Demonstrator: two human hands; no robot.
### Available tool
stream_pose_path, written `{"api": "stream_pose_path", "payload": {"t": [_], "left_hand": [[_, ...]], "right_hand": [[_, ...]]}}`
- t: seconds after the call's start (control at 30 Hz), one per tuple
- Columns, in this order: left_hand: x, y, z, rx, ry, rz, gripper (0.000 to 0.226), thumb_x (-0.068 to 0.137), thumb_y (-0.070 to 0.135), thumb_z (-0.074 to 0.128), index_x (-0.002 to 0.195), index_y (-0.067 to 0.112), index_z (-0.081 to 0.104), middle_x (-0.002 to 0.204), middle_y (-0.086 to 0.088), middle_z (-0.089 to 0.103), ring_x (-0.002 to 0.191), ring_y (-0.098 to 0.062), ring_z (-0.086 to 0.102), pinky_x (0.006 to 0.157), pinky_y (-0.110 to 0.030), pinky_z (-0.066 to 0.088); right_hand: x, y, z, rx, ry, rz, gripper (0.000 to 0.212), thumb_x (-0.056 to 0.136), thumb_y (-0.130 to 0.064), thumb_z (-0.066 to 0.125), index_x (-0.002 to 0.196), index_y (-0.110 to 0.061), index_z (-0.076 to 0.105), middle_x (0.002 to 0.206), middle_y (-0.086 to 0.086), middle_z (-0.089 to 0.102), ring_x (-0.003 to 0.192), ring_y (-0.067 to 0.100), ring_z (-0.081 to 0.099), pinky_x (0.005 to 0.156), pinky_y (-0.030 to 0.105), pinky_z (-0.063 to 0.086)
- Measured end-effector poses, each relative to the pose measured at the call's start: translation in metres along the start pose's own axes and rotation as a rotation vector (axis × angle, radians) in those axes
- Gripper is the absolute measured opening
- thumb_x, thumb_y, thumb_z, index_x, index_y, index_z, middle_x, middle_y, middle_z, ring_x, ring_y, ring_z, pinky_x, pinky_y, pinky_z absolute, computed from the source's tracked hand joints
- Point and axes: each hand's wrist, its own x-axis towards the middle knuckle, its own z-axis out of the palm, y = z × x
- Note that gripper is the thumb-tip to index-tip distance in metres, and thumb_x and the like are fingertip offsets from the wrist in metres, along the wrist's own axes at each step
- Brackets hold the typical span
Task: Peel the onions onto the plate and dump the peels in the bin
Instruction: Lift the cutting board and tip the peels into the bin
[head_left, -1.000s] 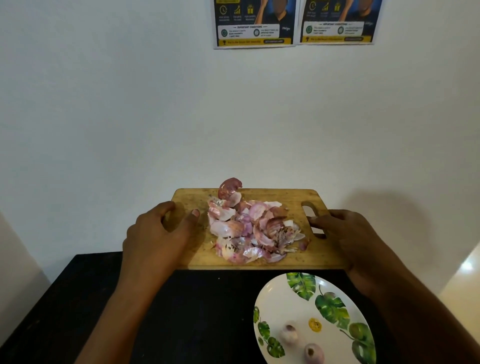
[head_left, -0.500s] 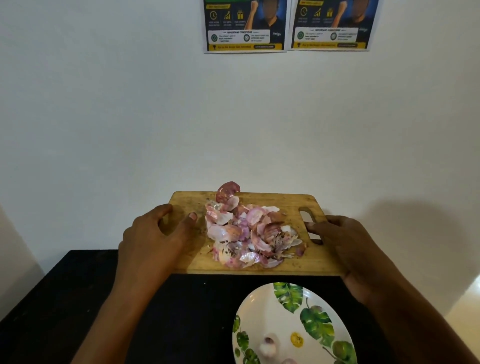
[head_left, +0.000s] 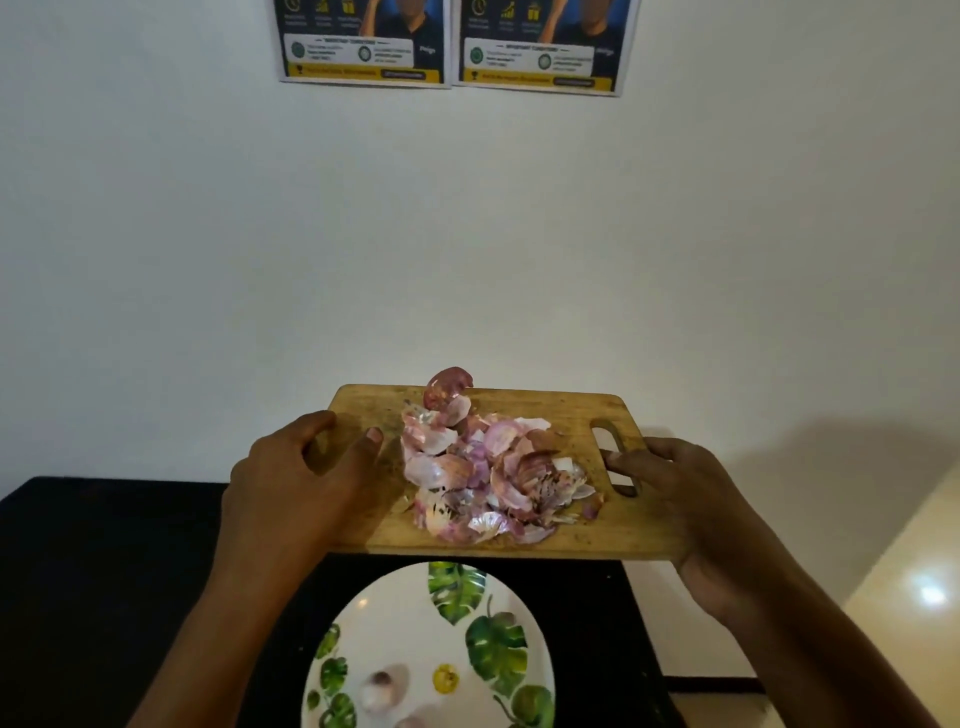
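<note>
A wooden cutting board (head_left: 613, 530) carries a heap of pink onion peels (head_left: 488, 467). My left hand (head_left: 301, 483) grips the board's left end, thumb on top near the peels. My right hand (head_left: 680, 499) grips the right end at the handle slot, fingers curled through it. The board is held up above the black table (head_left: 104, 597). Below it, near the frame's bottom, lies a white plate with green leaf prints (head_left: 457, 623) holding peeled onions (head_left: 382, 686). No bin is in view.
A white wall (head_left: 467, 234) stands right behind the board, with two posters (head_left: 452, 47) high up. The table's right edge runs near my right forearm, with pale floor (head_left: 924, 597) beyond it.
Both hands have lifted the board with the peels off the table and drawn it slightly right. The plate has shifted left in the view as the head moved.
</note>
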Motion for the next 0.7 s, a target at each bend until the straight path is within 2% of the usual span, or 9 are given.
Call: {"api": "stream_pose_path", "payload": {"t": [0.13, 0.23, 0.33, 0.47, 0.53, 0.63, 0.7], "left_hand": [[-0.019, 0.019, 0.027, -0.015, -0.011, -0.017, 0.055, 0.08, 0.047, 0.069, 0.126, 0.018, 0.058, 0.128, -0.009, 0.058, 0.115, -0.027, 0.054, 0.098, -0.043, 0.043], [-0.026, 0.031, 0.04, -0.013, -0.028, -0.027, 0.072, 0.067, 0.061, 0.062, 0.126, 0.019, 0.058, 0.127, -0.008, 0.058, 0.115, -0.027, 0.054, 0.098, -0.044, 0.043], [-0.024, 0.037, 0.047, 0.008, -0.02, 0.006, 0.061, 0.078, 0.053, 0.067, 0.127, 0.019, 0.058, 0.128, -0.009, 0.058, 0.115, -0.027, 0.054, 0.098, -0.043, 0.043], [-0.018, 0.042, 0.053, 0.01, -0.032, 0.038, 0.056, 0.08, 0.049, 0.067, 0.126, 0.019, 0.058, 0.128, -0.009, 0.058, 0.115, -0.027, 0.054, 0.095, -0.042, 0.042], [-0.016, 0.04, 0.054, -0.003, -0.065, 0.044, 0.064, 0.073, 0.054, 0.07, 0.126, 0.02, 0.058, 0.127, -0.009, 0.058, 0.114, -0.027, 0.054, 0.094, -0.042, 0.042], [-0.009, 0.037, 0.052, -0.047, -0.1, 0.055, 0.075, 0.061, 0.061, 0.054, 0.124, 0.021, 0.059, 0.125, -0.008, 0.06, 0.112, -0.025, 0.055, 0.091, -0.04, 0.043], [-0.003, 0.035, 0.051, -0.052, -0.107, 0.062, 0.075, 0.061, 0.061, 0.054, 0.124, 0.021, 0.06, 0.125, -0.007, 0.06, 0.112, -0.025, 0.055, 0.091, -0.04, 0.043]], "right_hand": [[0.003, -0.003, -0.038, -0.034, 0.022, 0.002, 0.014, 0.093, -0.01, 0.056, 0.102, -0.007, 0.066, 0.086, 0.013, 0.075, 0.075, 0.03, 0.073, 0.065, 0.038, 0.056], [0.009, -0.006, -0.055, -0.029, 0.034, 0.013, 0.015, 0.093, -0.012, 0.057, 0.105, -0.006, 0.064, 0.088, 0.013, 0.075, 0.073, 0.028, 0.073, 0.058, 0.034, 0.054], [0.01, -0.006, -0.066, -0.011, 0.051, 0.021, 0.021, 0.092, -0.012, 0.058, 0.112, -0.004, 0.061, 0.091, 0.014, 0.074, 0.074, 0.028, 0.073, 0.055, 0.032, 0.052], [0.011, -0.004, -0.072, 0.0, 0.075, 0.028, 0.025, 0.091, -0.012, 0.058, 0.115, -0.004, 0.06, 0.091, 0.013, 0.074, 0.075, 0.027, 0.073, 0.055, 0.032, 0.053], [0.013, -0.003, -0.072, -0.002, 0.093, 0.028, 0.025, 0.091, -0.012, 0.058, 0.115, -0.005, 0.06, 0.092, 0.013, 0.075, 0.077, 0.027, 0.073, 0.059, 0.034, 0.055], [0.013, -0.001, -0.067, 0.012, 0.129, 0.038, 0.026, 0.091, -0.012, 0.059, 0.117, -0.006, 0.059, 0.097, 0.013, 0.073, 0.082, 0.03, 0.072, 0.069, 0.04, 0.056], [0.012, -0.001, -0.062, 0.043, 0.141, 0.048, 0.03, 0.091, -0.012, 0.06, 0.119, -0.006, 0.056, 0.1, 0.013, 0.072, 0.084, 0.031, 0.071, 0.068, 0.04, 0.055]]}}
